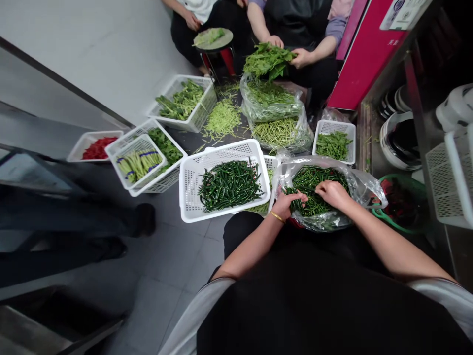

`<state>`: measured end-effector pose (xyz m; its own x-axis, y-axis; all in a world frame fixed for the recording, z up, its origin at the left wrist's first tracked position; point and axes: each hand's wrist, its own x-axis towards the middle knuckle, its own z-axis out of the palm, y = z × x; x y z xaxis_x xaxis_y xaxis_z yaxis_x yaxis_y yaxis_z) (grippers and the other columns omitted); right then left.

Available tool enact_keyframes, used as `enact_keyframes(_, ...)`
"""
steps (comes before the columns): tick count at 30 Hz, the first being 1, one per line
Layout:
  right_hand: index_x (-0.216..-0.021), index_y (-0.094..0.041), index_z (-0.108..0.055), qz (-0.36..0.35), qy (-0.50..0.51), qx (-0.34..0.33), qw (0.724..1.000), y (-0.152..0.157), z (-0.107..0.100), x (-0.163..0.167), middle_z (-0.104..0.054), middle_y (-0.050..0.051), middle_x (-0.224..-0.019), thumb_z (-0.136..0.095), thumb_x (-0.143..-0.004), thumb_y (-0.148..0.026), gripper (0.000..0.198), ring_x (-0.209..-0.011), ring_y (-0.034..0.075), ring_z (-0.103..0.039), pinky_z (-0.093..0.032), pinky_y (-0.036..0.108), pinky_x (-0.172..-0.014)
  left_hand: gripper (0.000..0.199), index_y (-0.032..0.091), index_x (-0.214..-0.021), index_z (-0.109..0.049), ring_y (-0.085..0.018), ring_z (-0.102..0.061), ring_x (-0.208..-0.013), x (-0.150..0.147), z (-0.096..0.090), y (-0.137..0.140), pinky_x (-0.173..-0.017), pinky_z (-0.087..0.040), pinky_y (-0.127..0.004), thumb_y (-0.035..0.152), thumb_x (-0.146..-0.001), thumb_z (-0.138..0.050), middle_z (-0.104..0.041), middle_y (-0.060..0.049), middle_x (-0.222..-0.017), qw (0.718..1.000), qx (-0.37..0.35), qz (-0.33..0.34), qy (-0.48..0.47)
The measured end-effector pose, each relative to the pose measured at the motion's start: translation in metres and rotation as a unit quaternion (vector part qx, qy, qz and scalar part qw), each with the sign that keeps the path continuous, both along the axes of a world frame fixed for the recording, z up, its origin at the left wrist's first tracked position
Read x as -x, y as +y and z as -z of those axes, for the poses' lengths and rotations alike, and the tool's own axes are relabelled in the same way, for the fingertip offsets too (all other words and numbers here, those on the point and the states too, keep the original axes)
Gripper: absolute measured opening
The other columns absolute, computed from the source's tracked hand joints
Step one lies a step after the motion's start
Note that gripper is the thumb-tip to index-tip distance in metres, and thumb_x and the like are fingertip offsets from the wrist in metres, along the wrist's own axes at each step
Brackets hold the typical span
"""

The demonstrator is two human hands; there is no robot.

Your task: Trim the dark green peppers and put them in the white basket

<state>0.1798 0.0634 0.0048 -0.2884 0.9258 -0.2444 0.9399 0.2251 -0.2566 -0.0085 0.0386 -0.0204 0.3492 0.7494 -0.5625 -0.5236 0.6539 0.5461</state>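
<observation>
Green chillies (pixel 291 191) in left hand (pixel 287 203); more under right hand (pixel 332 194), grip unclear.

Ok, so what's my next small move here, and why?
I'd probably draw a few green peppers from the plastic bag with the right hand and add them to the bunch in the left hand, since the right hand is at the peppers and the left already holds some.

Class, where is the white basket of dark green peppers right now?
In the head view, the white basket of dark green peppers sits near the middle, just left of the clear plastic bag and the person's left hand.
</observation>
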Motion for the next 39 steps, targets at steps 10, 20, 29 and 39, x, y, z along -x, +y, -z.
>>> enact_keyframes(10,-0.054,-0.020,-0.054,0.032,0.201,0.115,0.972,-0.024,-0.003,0.015,-0.055,-0.003,-0.054,-0.061,-0.077,-0.035,0.028,-0.053,0.011,-0.049,-0.036,0.024,-0.055,0.042,0.016,-0.074,-0.056,-0.013,-0.061,-0.069,-0.014,-0.002,-0.005,-0.073,-0.050,-0.029,0.032,-0.049,-0.086,-0.065,0.000,-0.071,0.979,-0.166,-0.064,0.095)
enact_keyframes(20,-0.078,-0.016,-0.068,0.030,0.007,0.209,0.977,-0.017,-0.006,0.020,-0.068,0.008,-0.074,-0.052,-0.089,-0.037,0.028,-0.062,0.019,-0.064,-0.047,0.028,-0.059,0.032,0.018,-0.079,-0.060,-0.015,-0.063,-0.076,0.000,-0.021,-0.003,-0.077,-0.049,-0.031,0.032,-0.060,-0.081,-0.065,-0.002,-0.078,0.958,-0.218,-0.113,0.150)
enact_keyframes(29,-0.114,-0.008,-0.063,-0.097,-0.188,0.036,0.977,0.016,0.008,0.039,-0.060,0.023,-0.116,-0.042,-0.093,-0.022,0.032,-0.093,0.027,-0.068,-0.049,0.032,-0.072,0.043,0.013,-0.078,-0.061,-0.010,-0.056,-0.052,0.010,-0.014,0.005,-0.058,-0.047,-0.027,0.028,-0.049,-0.087,-0.060,0.002,-0.060,0.992,-0.085,-0.083,0.043)
enact_keyframes(39,-0.073,-0.018,-0.056,0.213,0.431,0.235,0.845,0.004,0.003,-0.002,-0.066,0.004,-0.063,-0.072,-0.069,-0.052,0.038,-0.048,0.011,-0.054,-0.046,0.024,-0.048,0.033,0.012,-0.073,-0.067,-0.013,-0.060,-0.062,-0.018,0.008,0.002,-0.067,-0.050,-0.030,0.025,-0.051,-0.087,-0.068,-0.004,-0.070,0.989,-0.141,-0.019,0.050)
